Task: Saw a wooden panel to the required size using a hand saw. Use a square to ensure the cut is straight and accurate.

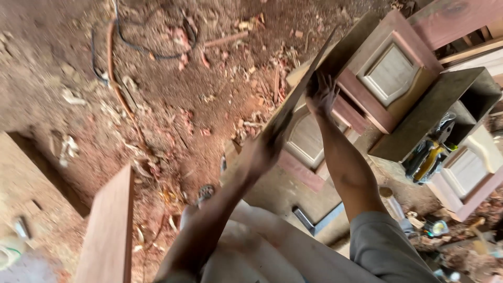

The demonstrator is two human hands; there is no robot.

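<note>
I hold a thin dark wooden panel (293,99) edge-on to the camera, slanting from upper right to lower left. My left hand (262,151) grips its lower part, blurred by motion. My right hand (320,94) presses flat with fingers spread against its upper part. Behind the panel lie reddish cabinet doors with pale raised centres: one (390,73) at upper right and another (306,141) partly hidden by the panel and my right arm.
A dark open box (435,112) holds a yellow-and-black tool (429,157). A metal square (317,220) lies on the floor. A reddish plank (110,230) stands at lower left. Cables (131,44), wood scraps and sawdust cover the ground. Another door (469,175) lies at right.
</note>
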